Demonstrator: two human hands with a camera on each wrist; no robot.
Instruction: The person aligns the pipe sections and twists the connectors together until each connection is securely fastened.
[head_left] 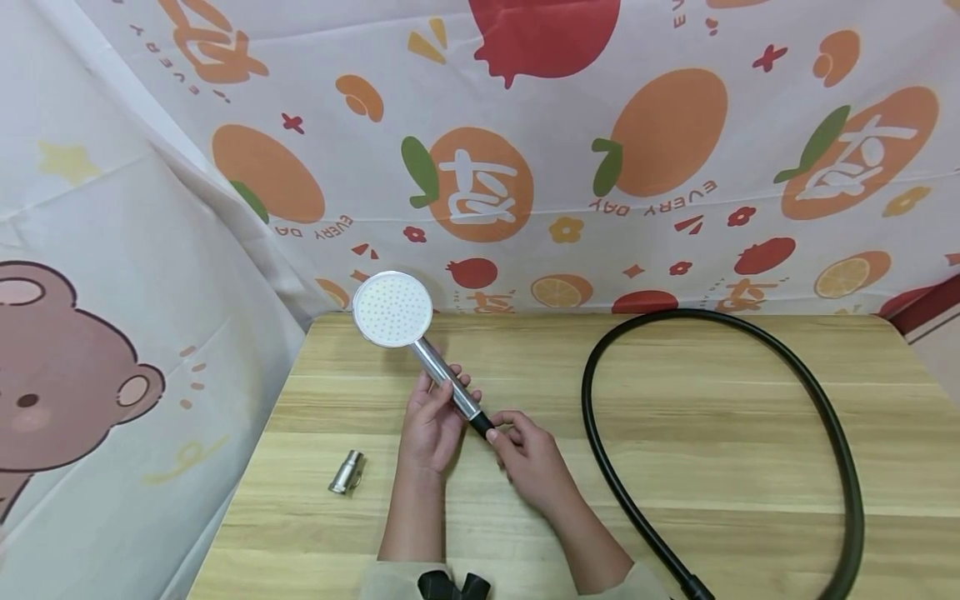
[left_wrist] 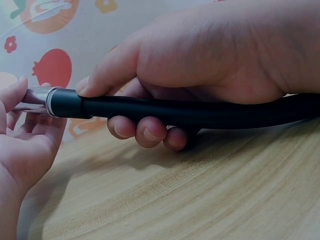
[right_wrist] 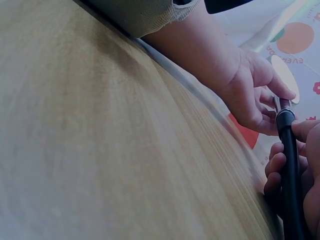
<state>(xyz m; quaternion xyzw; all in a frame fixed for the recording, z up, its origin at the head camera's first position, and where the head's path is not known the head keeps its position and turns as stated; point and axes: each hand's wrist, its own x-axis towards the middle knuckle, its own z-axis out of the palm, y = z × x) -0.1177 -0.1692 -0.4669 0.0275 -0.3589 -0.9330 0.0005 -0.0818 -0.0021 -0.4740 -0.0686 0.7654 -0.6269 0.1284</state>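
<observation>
The left hand point(head_left: 435, 425) is holding the shower head point(head_left: 392, 310), fingers curling round its metal handle point(head_left: 442, 375); the white perforated face is pointing upward by the worktop's point(head_left: 720, 417) far edge. The right hand point(head_left: 528, 462) is gripping a black hose point(left_wrist: 175, 111), fingers closing round it behind the black collar point(left_wrist: 70, 103), which is touching the handle's near end; how firmly they are joined cannot be told. A hose loop point(head_left: 813, 392) is spreading over the right side, its far curve reaching the far edge, with open wood showing inside it and between it and the right hand. A silver metal fitting point(head_left: 347, 472) is lying between the left forearm and the left edge. Fruit-printed cloth point(head_left: 570, 167) is hanging beyond the far edge.
</observation>
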